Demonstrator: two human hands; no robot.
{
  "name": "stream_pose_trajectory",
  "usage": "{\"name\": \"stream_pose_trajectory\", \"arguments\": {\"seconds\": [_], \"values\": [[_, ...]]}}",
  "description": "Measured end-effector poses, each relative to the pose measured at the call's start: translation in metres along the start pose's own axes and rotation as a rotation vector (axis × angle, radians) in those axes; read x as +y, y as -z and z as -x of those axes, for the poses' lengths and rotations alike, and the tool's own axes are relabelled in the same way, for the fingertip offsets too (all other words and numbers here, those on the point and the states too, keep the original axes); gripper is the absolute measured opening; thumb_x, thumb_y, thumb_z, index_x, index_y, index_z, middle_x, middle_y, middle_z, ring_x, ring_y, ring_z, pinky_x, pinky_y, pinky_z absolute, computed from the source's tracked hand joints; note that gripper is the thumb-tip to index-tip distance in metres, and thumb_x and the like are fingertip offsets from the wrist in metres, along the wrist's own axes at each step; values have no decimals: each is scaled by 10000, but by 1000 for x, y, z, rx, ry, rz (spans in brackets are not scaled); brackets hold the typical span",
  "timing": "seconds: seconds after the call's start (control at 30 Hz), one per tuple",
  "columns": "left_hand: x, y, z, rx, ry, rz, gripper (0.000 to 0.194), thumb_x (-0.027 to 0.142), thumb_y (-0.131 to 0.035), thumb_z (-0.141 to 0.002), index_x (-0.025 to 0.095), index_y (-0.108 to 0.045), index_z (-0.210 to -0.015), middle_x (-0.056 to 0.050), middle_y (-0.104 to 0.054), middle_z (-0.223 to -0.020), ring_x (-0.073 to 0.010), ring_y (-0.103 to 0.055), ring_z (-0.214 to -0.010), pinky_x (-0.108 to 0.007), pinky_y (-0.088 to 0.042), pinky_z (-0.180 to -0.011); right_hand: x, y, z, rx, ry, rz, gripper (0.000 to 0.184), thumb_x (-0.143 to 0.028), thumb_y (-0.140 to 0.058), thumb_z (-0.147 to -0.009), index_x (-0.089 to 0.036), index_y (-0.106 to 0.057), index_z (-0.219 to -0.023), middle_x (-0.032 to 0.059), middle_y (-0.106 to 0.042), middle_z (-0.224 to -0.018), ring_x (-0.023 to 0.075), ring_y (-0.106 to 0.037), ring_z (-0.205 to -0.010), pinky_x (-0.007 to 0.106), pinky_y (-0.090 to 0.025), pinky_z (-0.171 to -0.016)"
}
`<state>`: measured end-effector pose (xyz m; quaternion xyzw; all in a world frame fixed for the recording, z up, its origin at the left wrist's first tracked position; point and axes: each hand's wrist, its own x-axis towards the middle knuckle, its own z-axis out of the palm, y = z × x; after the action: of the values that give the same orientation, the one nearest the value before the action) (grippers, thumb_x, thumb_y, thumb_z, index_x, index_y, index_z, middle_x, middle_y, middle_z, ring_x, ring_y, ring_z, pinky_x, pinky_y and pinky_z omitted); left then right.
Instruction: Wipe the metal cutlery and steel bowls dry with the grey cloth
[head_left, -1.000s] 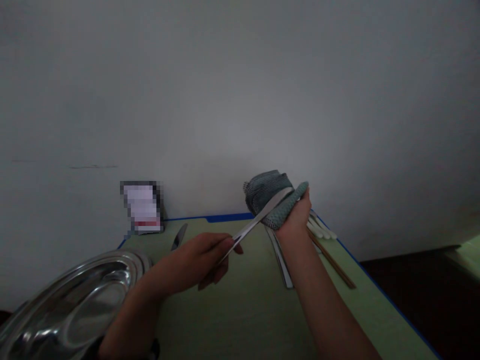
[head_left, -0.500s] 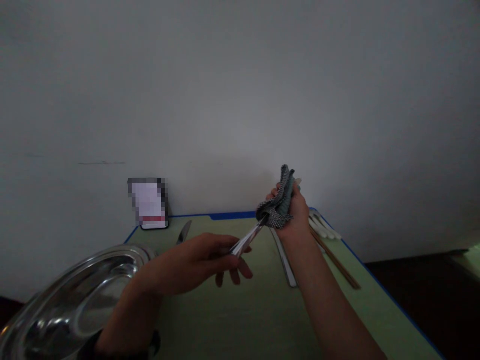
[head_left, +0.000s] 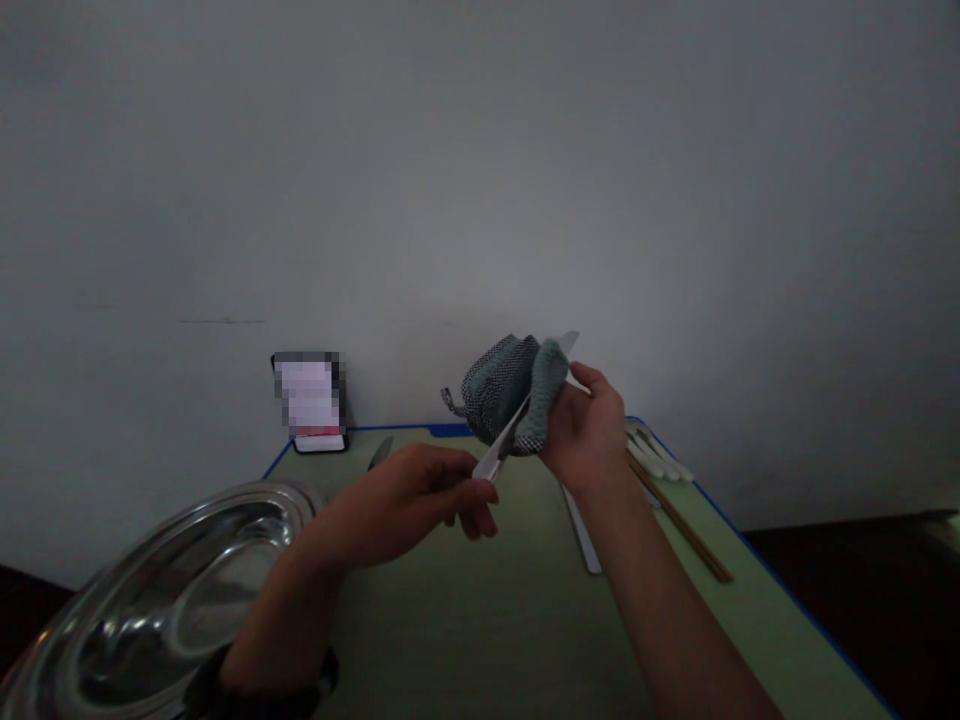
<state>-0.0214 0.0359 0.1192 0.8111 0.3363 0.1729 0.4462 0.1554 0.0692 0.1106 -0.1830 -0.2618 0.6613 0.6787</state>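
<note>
My left hand (head_left: 420, 500) pinches the handle of a table knife (head_left: 491, 463), which slants up and away to the right. A grey-green cloth with a black-and-white checked side (head_left: 502, 385) lies bunched loosely around the blade, and the blade's tip pokes out beyond it. Under and behind the cloth, my right hand (head_left: 589, 420) supports it, thumb raised at the right; most of its fingers are hidden. Below my right wrist another metal utensil (head_left: 583, 535) lies on the table, its far end covered. Left of centre, a knife blade (head_left: 381, 452) shows behind my left hand.
A large shiny metal basin (head_left: 225, 590) stands at the left of the green table (head_left: 480, 620). Wooden chopsticks (head_left: 686, 530) and several white spoons (head_left: 660, 455) lie along the right side. A phone (head_left: 311, 400) leans against the wall at the back.
The cloth has opened out and shifted left, and the knife's tip now shows past it. My right hand has loosened from its tighter wrap. My left hand has risen slightly with the handle.
</note>
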Motion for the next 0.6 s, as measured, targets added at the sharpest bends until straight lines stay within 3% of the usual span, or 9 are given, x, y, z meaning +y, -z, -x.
{"name": "stream_pose_trajectory", "arguments": {"seconds": [0.07,0.17,0.27,0.5,0.6], "values": [[-3,1,-1,26,7,15,279,338,-471,-904,150,-643,-791,-17,-727,-761,-116,-642,-676,-213,-474,-627,-4,4,0,-96,-23,4,225,-208,-458,-688,-188,-611,-853,37,-679,-836,214,-609,-922,430,-474,-871],[-8,4,-1,61,12,17,275,340,-464,-905,151,-620,-781,-15,-724,-746,-114,-634,-654,-219,-472,-621,-7,11,3,-209,-62,113,359,-32,-476,-626,-205,-607,-911,-13,-679,-829,162,-624,-853,371,-473,-873],[-10,5,0,65,25,23,274,348,-467,-901,152,-619,-784,-17,-726,-749,-119,-637,-656,-227,-472,-627,-7,14,4,-243,-75,194,374,-23,-546,-686,-219,-594,-1001,-18,-690,-879,141,-634,-811,352,-489,-848],[-6,1,-4,102,18,51,276,338,-490,-890,150,-636,-751,-2,-719,-692,-105,-624,-610,-207,-458,-587,9,3,-4,54,73,32,164,-134,-508,-802,-135,-630,-911,29,-705,-825,150,-642,-855,312,-486,-878],[-5,-2,-7,150,11,45,295,334,-499,-883,146,-639,-705,-6,-713,-673,-101,-617,-590,-200,-454,-565,21,-6,0,36,69,31,174,-264,-553,-815,-155,-628,-928,35,-697,-916,144,-633,-897,295,-486,-869]]}}
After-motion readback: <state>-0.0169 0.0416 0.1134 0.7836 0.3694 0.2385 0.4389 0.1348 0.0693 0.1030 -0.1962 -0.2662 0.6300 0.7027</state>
